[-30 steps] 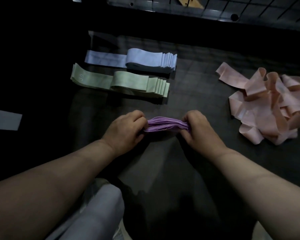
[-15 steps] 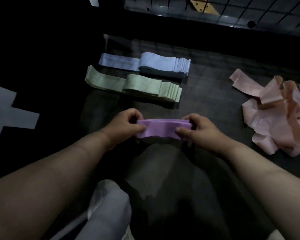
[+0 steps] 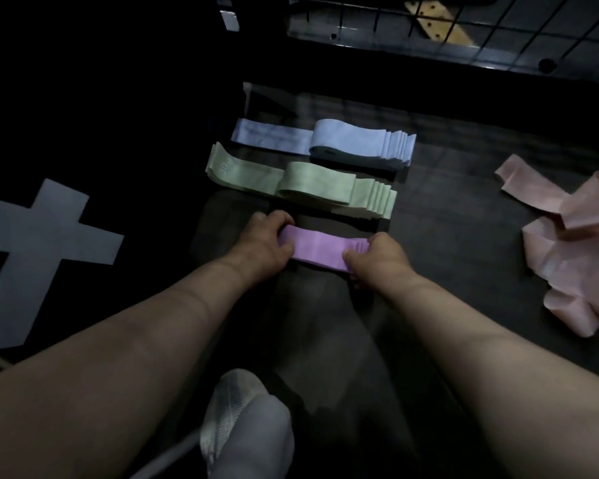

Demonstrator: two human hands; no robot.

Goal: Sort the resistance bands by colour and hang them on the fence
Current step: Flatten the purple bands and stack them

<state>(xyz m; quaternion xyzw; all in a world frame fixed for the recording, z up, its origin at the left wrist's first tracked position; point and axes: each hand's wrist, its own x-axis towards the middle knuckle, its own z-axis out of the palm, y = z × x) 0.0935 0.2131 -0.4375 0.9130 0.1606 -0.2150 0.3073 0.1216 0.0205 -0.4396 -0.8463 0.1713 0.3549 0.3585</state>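
At the far left a pale cross-shaped mark [image 3: 38, 243] lies flat on the dark floor [image 3: 446, 236]. Toward the middle, the left hand [image 3: 263, 247] is clenched round the left end of a stack of purple bands [image 3: 320, 250], fingers curled over the top edge. The stack lies flat and low over the floor; whether it touches cannot be told. Just beyond it lies a neat stack of green bands [image 3: 301, 183], one band's end trailing out to the left, and beyond that, parallel and just beside it, a stack of pale blue bands [image 3: 325, 140] laid the same way. The right hand [image 3: 377, 257] grasps the right end of the purple stack, with the thumb on its near edge. A white shoe [image 3: 236, 416] shows at the bottom between the forearms. Well apart to the right, a loose tangled heap of pink bands [image 3: 574, 257] lies unsorted. The wire fence [image 3: 498, 29] runs across the top right, with no bands on the part in view.
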